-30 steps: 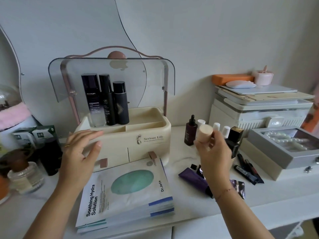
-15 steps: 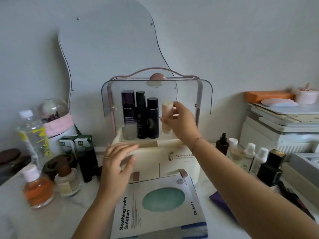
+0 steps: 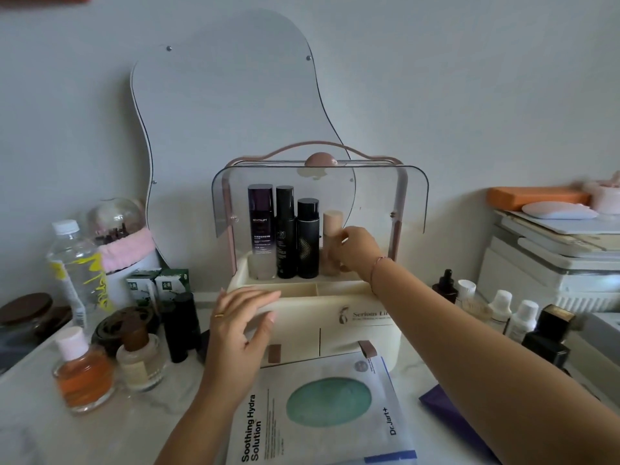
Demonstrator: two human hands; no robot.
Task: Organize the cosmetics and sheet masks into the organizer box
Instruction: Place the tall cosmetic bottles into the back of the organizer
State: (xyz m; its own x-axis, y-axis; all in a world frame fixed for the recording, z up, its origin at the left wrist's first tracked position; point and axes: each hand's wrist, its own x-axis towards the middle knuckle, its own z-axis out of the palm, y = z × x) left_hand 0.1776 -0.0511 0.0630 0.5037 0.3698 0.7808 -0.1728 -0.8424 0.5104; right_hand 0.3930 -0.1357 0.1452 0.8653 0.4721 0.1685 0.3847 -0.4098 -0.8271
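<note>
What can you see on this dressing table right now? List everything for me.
organizer box: one, cream, clear lid raised, table centre
tall bottles: three, one purple and two black, upright in the box's back section
beige bottle: one, beside the black ones
sheet masks: a stack, white with a green oval, in front of the box
small bottles: several, white-capped, right of the box
mirror: one, wavy outline, on the wall behind
water bottle: one, clear, yellow label, far left
orange bottle: one, front left
left hand: fingers relaxed, at the box's front left corner
right hand: grips the beige bottle
</note>
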